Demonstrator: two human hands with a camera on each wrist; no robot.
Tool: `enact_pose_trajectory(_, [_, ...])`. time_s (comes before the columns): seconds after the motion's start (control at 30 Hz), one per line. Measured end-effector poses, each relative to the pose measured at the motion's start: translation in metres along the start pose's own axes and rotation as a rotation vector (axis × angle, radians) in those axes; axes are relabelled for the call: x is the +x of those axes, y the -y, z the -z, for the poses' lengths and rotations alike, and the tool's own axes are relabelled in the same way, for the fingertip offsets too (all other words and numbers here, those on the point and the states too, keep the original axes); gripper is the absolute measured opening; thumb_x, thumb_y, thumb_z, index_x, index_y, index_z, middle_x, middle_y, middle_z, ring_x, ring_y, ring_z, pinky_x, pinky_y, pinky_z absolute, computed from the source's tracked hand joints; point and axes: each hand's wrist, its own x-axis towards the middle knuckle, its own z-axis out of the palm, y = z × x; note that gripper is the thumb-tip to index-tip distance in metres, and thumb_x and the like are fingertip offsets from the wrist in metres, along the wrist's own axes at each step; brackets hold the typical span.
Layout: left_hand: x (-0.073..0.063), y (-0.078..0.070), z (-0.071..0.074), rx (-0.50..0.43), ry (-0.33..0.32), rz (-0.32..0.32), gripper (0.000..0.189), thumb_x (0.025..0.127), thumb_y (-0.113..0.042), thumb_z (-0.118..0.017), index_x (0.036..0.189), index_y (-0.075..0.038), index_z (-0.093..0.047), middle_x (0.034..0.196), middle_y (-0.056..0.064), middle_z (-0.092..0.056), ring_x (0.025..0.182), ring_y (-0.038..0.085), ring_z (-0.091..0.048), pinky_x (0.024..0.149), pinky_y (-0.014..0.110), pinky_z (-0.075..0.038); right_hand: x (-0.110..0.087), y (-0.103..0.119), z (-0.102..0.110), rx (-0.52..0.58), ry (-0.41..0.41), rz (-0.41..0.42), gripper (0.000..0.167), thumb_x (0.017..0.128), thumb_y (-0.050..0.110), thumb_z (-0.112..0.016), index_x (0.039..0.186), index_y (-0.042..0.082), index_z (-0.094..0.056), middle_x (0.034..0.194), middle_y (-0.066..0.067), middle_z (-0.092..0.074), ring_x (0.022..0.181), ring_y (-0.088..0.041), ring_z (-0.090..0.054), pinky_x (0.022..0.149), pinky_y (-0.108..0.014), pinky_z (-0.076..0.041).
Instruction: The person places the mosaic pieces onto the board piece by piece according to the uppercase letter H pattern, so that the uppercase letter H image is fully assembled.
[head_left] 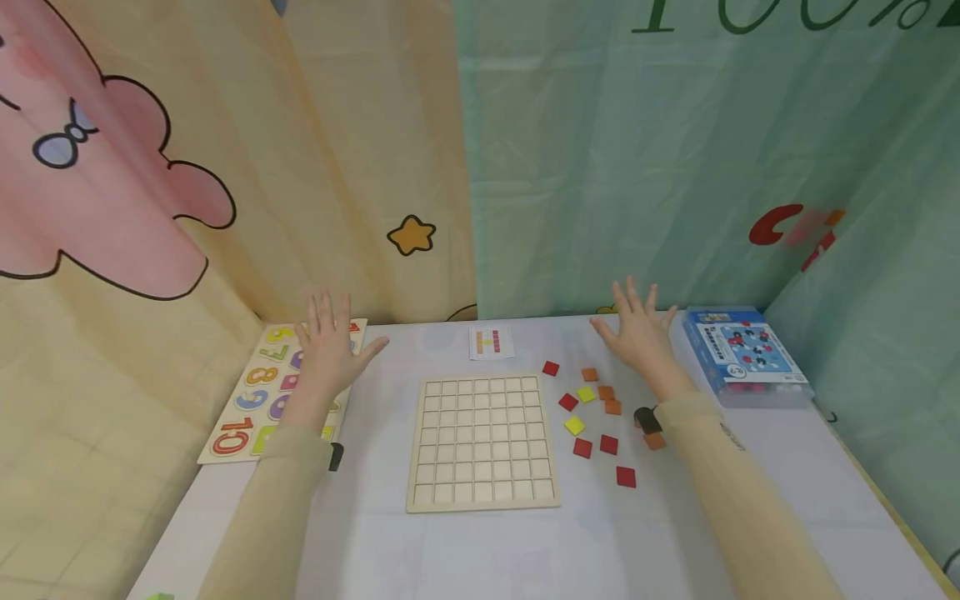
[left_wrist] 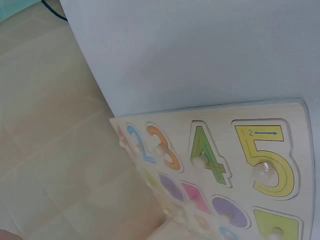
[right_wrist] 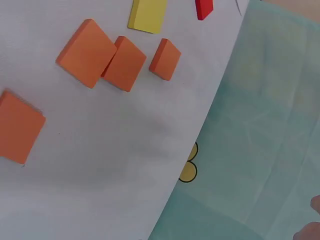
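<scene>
In the head view both hands are raised with fingers spread and hold nothing. My left hand [head_left: 326, 350] is above the wooden number puzzle board [head_left: 227, 457], partly covering it. My right hand [head_left: 641, 337] is beyond the loose square tiles, near the far table edge. Between the arms lies a wooden grid board [head_left: 483, 507] with blank cells. To its right are scattered red tiles [head_left: 582, 448], yellow tiles [head_left: 574, 425] and orange tiles [head_left: 612, 407]. The right wrist view shows several orange tiles [right_wrist: 87, 53] close up; one fingertip area shows at its lower right edge.
A small printed card [head_left: 491, 342] lies behind the grid board. At the back right sits a blue box [head_left: 750, 354] with a clear lower part. Printed curtains [head_left: 637, 167] hang behind the white table [head_left: 420, 558]. A bit of something green [head_left: 161, 596] shows at bottom left.
</scene>
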Motion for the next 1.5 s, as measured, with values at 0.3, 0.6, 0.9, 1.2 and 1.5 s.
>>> enact_pose_trajectory(0.3, [-0.018,-0.002,-0.021,-0.020,0.014,-0.037,0.094,0.092,-0.048,-0.063,0.157,-0.002,-0.014,0.163,0.028,0.002,0.151,0.044,0.010,0.118,0.070,0.002,-0.009,0.002,-0.023,-0.015,0.017,0.027,0.076,0.099,0.042,-0.052,0.156,0.002,-0.020,0.163,-0.025,-0.011,0.146,-0.057,0.002,0.108,-0.082,0.000])
enact_pose_trajectory(0.6, [-0.042,-0.010,-0.052,-0.036,0.051,-0.122,0.082,0.091,-0.042,-0.066,0.153,-0.003,-0.030,0.161,0.029,-0.013,0.150,0.048,-0.001,0.118,0.069,-0.004,-0.028,0.009,-0.057,0.046,0.121,0.028,0.068,0.099,0.033,-0.057,0.155,0.005,-0.028,0.161,-0.024,-0.021,0.146,-0.055,-0.012,0.111,-0.079,-0.008])
enact_pose_trajectory(0.9, [-0.072,-0.012,-0.067,0.025,0.245,-0.142,0.073,0.091,-0.039,-0.068,0.149,-0.005,-0.040,0.157,0.027,-0.029,0.148,0.048,-0.018,0.117,0.068,-0.018,-0.034,0.002,-0.072,0.161,0.206,-0.030,0.058,0.100,0.026,-0.058,0.149,0.002,-0.039,0.155,-0.024,-0.035,0.143,-0.044,-0.032,0.115,-0.060,-0.031])
enact_pose_trajectory(1.2, [-0.083,-0.012,-0.071,-0.049,0.437,-0.076,0.069,0.090,-0.035,-0.070,0.149,-0.010,-0.043,0.158,0.021,-0.033,0.147,0.044,-0.025,0.119,0.061,-0.025,-0.023,-0.017,-0.074,0.419,0.326,-0.283,0.056,0.098,0.030,-0.061,0.148,0.010,-0.042,0.146,-0.020,-0.045,0.128,-0.038,-0.046,0.107,-0.056,-0.045])
enact_pose_trajectory(1.5, [-0.094,-0.008,-0.077,-0.090,0.479,-0.063,0.071,0.085,-0.033,-0.076,0.147,-0.011,-0.047,0.157,0.018,-0.035,0.145,0.041,-0.031,0.118,0.058,-0.029,-0.013,-0.020,-0.077,0.494,0.327,-0.318,0.053,0.097,0.028,-0.063,0.142,0.005,-0.048,0.141,-0.020,-0.049,0.121,-0.035,-0.048,0.106,-0.051,-0.047])
